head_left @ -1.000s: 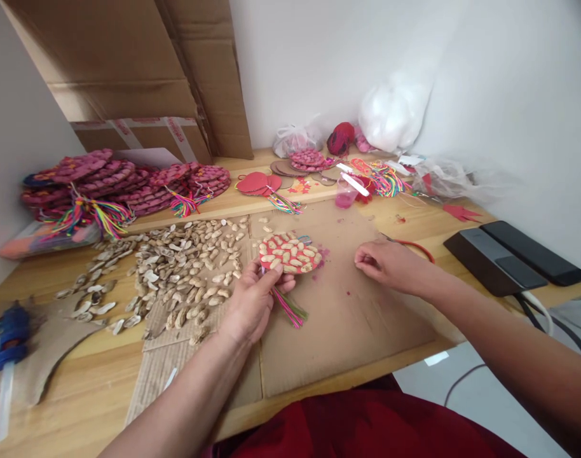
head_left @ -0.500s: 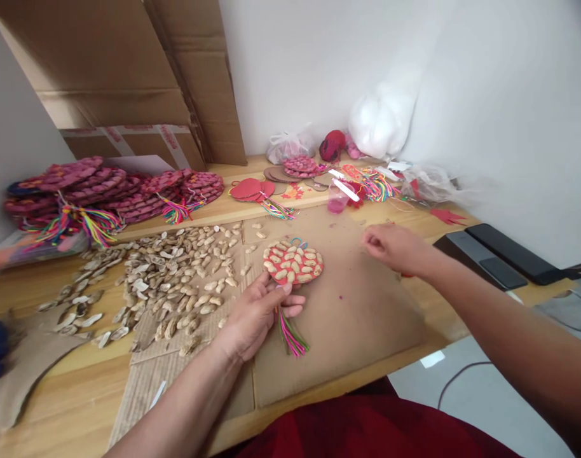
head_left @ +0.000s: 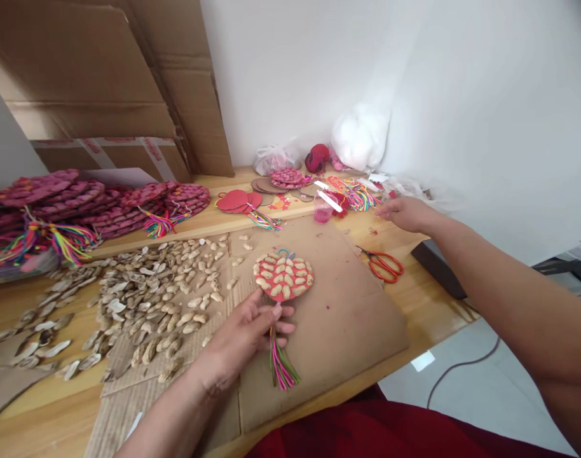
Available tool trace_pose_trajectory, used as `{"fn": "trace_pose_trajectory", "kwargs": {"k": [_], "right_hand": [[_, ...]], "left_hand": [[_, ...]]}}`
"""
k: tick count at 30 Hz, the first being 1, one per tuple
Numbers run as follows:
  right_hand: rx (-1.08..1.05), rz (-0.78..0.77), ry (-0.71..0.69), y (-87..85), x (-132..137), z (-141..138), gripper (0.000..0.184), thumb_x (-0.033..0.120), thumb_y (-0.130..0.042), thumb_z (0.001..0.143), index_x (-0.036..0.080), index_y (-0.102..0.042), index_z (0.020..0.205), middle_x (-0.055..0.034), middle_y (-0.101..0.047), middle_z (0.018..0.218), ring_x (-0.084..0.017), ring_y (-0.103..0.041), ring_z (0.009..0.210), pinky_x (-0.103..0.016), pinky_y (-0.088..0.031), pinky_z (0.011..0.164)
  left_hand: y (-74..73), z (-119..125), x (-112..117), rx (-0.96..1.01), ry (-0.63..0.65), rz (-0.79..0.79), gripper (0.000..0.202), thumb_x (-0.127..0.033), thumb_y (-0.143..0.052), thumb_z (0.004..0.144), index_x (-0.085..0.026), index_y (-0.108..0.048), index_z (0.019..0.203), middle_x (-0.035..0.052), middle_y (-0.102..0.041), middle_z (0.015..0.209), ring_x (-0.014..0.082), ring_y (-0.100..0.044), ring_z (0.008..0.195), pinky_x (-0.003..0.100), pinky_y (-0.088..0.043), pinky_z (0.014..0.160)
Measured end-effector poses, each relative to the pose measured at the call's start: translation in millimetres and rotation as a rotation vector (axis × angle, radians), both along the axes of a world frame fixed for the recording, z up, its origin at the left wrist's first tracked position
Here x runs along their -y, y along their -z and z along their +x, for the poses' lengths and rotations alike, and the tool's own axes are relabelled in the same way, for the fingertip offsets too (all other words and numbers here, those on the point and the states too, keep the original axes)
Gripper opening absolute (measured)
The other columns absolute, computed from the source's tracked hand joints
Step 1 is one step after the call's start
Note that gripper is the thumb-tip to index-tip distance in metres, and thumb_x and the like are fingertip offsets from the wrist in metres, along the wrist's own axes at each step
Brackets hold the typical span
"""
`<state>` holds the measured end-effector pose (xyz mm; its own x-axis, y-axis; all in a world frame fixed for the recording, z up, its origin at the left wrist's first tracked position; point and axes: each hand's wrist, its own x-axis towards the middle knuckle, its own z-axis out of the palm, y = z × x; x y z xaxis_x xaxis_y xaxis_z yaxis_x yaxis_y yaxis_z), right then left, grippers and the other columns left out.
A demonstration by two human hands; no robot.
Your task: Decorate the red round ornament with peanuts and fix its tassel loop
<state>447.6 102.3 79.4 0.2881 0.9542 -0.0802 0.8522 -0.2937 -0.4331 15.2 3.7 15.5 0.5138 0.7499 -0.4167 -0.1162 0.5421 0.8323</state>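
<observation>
1. Spreading across the wooden table [head_left: 414, 305], a sheet of brown cardboard [head_left: 348, 318] served as the work mat, and most of what lay on it spoke of work well advanced
2. To the far left sat a large heap of finished red-painted ornaments [head_left: 81, 203] with rainbow tassels, many pieces already done
3. Next in bulk was the scatter of peanut shells [head_left: 142, 299] on the left of the mat, a good stock of material left
4. At the centre of the mat lay the red disc [head_left: 283, 276], its face nearly covered with glued unpainted shell halves; by my judgement the gluing was almost complete while the painting was not yet done
5. The left hand [head_left: 245, 337] rested at the disc's lower edge, its fingers loosely curled and pinching where the multicoloured tassel [head_left: 281, 366] joins the disc
6. The right hand [head_left: 405, 213] reached out over the far right of the table, near the bundle of coloured threads [head_left: 362, 197]; its fingers looked lightly drawn together, touching nothing that I could make out
7. Orange-handled scissors [head_left: 386, 264] lay unused just right of the mat
8. A small pink cup [head_left: 323, 213] stood beyond the mat
</observation>
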Motion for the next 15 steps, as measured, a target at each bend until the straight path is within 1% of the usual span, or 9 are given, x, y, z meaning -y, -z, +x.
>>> {"fn": "trace_pose_trajectory", "kwargs": {"k": [3,5,7,9,10,12,13,15], "right_hand": [[-0.176,-0.032,0.108,-7.5,3.7,-2.9,0.029,0.039,-0.060,0.096,0.019,-0.065,0.116,-0.0079,-0.067,0.121,-0.019,-0.066,0.103,-0.041,-0.058,0.090],[-0.303,-0.030,0.158,-11.3,8.1,-6.3,0.032,0.039,-0.061,0.096,0.020,-0.063,0.121,-0.0086,-0.065,0.125,-0.019,-0.066,0.105,-0.041,-0.058,0.090],[-0.425,-0.018,0.194,-13.6,12.8,-9.6,0.035,0.039,-0.061,0.095,0.019,-0.061,0.124,-0.0090,-0.064,0.126,-0.020,-0.065,0.107,-0.042,-0.058,0.091],[-0.543,-0.008,0.213,-14.8,17.0,-11.6,0.037,0.041,-0.061,0.095,0.019,-0.060,0.126,-0.0093,-0.064,0.127,-0.021,-0.065,0.107,-0.043,-0.058,0.091],[-0.598,-0.006,0.216,-15.1,18.7,-12.2,0.039,0.041,-0.061,0.095,0.018,-0.060,0.126,-0.0093,-0.064,0.126,-0.021,-0.066,0.107,-0.044,-0.058,0.090],[-0.691,-0.001,0.208,-15.5,21.8,-12.5,0.039,0.042,-0.061,0.095,0.018,-0.060,0.126,-0.0093,-0.064,0.126,-0.021,-0.066,0.107,-0.044,-0.058,0.090],[-0.724,0.005,0.198,-15.6,23.3,-12.4,0.038,0.042,-0.061,0.095,0.018,-0.060,0.125,-0.0092,-0.065,0.126,-0.021,-0.066,0.106,-0.044,-0.058,0.090],[-0.766,0.048,0.160,-15.9,26.6,-12.4,0.037,0.041,-0.061,0.095,0.018,-0.061,0.124,-0.0090,-0.065,0.125,-0.021,-0.066,0.106,-0.043,-0.059,0.089]], "left_hand": [[-2.0,-5.7,-5.1,-0.125,-0.003,0.072,0.067,-0.037,-0.075,0.086,-0.022,-0.045,0.144,0.0125,-0.074,0.103,0.0187,-0.073,0.075,0.025,-0.057,0.060],[-4.3,-8.0,-7.6,-0.219,-0.030,0.121,0.070,-0.037,-0.071,0.088,-0.021,-0.040,0.149,0.0096,-0.073,0.095,0.0180,-0.072,0.069,0.022,-0.053,0.052],[-5.8,-9.3,-8.2,-0.320,-0.057,0.163,0.075,-0.035,-0.068,0.089,-0.020,-0.034,0.154,0.0062,-0.071,0.086,0.0181,-0.070,0.063,0.024,-0.053,0.050],[-5.9,-10.7,-7.1,-0.414,-0.044,0.187,0.075,-0.034,-0.064,0.090,-0.018,-0.033,0.156,0.0035,-0.068,0.080,0.0185,-0.068,0.058,0.028,-0.055,0.051],[-5.7,-11.7,-6.4,-0.458,-0.025,0.206,0.073,-0.035,-0.063,0.090,-0.017,-0.035,0.155,0.0024,-0.067,0.078,0.0185,-0.067,0.056,0.028,-0.055,0.051],[-6.7,-13.4,-6.0,-0.546,0.011,0.310,0.064,-0.040,-0.062,0.090,-0.016,-0.047,0.148,0.0002,-0.065,0.071,0.0173,-0.062,0.051,0.027,-0.051,0.047],[-8.8,-13.2,-6.5,-0.584,0.013,0.405,0.056,-0.042,-0.063,0.090,-0.017,-0.057,0.140,-0.0007,-0.063,0.068,0.0162,-0.059,0.049,0.025,-0.047,0.047],[-17.6,-7.9,-9.2,-0.622,-0.002,0.638,0.035,-0.045,-0.065,0.088,-0.019,-0.074,0.110,-0.0012,-0.062,0.063,0.0145,-0.056,0.052,0.023,-0.043,0.050]]}}
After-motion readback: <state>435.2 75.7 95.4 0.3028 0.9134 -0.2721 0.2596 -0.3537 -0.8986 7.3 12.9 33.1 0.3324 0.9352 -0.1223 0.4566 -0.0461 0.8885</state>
